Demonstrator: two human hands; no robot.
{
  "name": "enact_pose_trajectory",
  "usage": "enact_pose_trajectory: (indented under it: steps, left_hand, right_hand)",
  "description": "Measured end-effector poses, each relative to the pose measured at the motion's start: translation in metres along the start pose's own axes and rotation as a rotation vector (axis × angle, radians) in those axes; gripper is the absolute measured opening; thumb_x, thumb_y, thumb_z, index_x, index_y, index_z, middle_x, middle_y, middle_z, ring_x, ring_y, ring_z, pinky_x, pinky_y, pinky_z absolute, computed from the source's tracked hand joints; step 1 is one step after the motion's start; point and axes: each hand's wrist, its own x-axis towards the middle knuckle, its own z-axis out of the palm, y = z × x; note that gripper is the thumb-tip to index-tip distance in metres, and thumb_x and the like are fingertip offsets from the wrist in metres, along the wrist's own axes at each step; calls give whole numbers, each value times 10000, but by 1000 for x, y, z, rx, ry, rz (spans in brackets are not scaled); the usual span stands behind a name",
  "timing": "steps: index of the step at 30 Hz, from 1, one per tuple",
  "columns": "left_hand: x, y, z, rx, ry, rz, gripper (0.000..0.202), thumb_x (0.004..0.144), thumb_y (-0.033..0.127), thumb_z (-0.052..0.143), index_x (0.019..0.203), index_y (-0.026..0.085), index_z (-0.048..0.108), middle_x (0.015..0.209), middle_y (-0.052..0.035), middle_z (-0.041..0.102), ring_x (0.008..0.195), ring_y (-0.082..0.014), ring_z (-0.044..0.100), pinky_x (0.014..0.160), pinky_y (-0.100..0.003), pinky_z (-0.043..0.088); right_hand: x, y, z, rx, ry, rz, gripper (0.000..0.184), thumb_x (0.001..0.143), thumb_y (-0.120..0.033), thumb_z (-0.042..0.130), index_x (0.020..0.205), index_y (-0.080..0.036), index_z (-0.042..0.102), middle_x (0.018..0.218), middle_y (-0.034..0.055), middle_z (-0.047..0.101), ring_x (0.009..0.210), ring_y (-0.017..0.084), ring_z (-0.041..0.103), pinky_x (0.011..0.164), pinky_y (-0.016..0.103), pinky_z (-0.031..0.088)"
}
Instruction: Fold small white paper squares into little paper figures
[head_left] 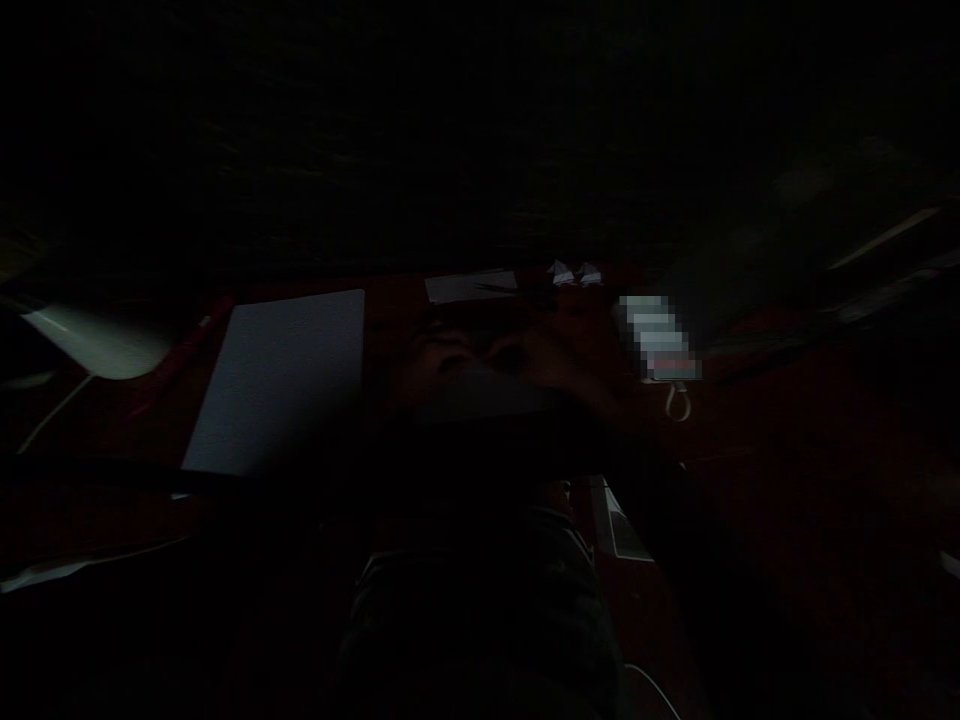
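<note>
Centre frame: left hand point(439, 362) and right hand point(529, 358) are working at a grey sheet point(480, 397), seemingly unfinished; grip too dark to tell. White pieces point(591, 274) are lying upper centre.

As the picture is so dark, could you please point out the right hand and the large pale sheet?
Right hand point(528, 358), head view, its dim middle.
Large pale sheet point(286, 375), head view, its middle.

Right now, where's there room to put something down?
It's very dark, but the reddish surface looks mostly bare below and right of the white loop. It's crowded in the middle: the left hand and right hand are at a grey flat piece, between the big pale rectangle and blurred rectangle.
</note>
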Motion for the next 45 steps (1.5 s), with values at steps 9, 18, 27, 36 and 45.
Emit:
enact_pose_trajectory:
  steps: [9, 18, 27, 36, 45]
  left_hand:
    - [0, -1, 1, 18, -12, 17, 225, 1029, 183, 648, 1101, 244, 852, 1189, -46, 819, 1149, -259, 712, 1118, -475, 499]
    - [-1, -1, -1, 20, -36, 16, 248, 1021, 145, 647, 1112, 249, 853, 1204, -51, 817, 1148, -260, 715, 1093, -472, 523]
    - [-1, -1, 1, 67, -18, 47, 239, 1031, 149, 650, 1096, 261, 851, 1166, -39, 817, 1140, -258, 696, 1114, -483, 507]
    - [-1, -2, 3, 38, -8, 35, 246, 1032, 140, 647, 1094, 254, 856, 1164, -45, 822, 1126, -261, 712, 1102, -492, 518]
    - [0, 0, 2, 52, 1, 58, 220, 1023, 135, 673, 1072, 248, 855, 1136, -42, 827, 1102, -265, 704, 1129, -506, 494]
  right_hand:
    - [2, 8, 3, 23, 0, 3, 261, 812, -54, 733, 972, -211, 868, 1057, 47, 873, 992, 229, 797, 938, 349, 572]
    - [1, 4, 3, 11, 18, 5, 196, 839, -106, 751, 957, -221, 858, 1021, 46, 864, 965, 224, 790, 927, 353, 571]
    - [0, 7, 3, 32, -14, -1, 232, 788, -83, 773, 952, -228, 851, 1042, 33, 872, 987, 217, 798, 926, 340, 585]
    - [0, 8, 5, 44, -15, 30, 234, 808, -70, 764, 960, -225, 851, 1050, 36, 868, 994, 223, 798, 924, 350, 589]
    - [0, 4, 1, 20, -27, 36, 316, 768, -22, 739, 977, -220, 870, 1053, 42, 877, 994, 228, 803, 933, 343, 573]
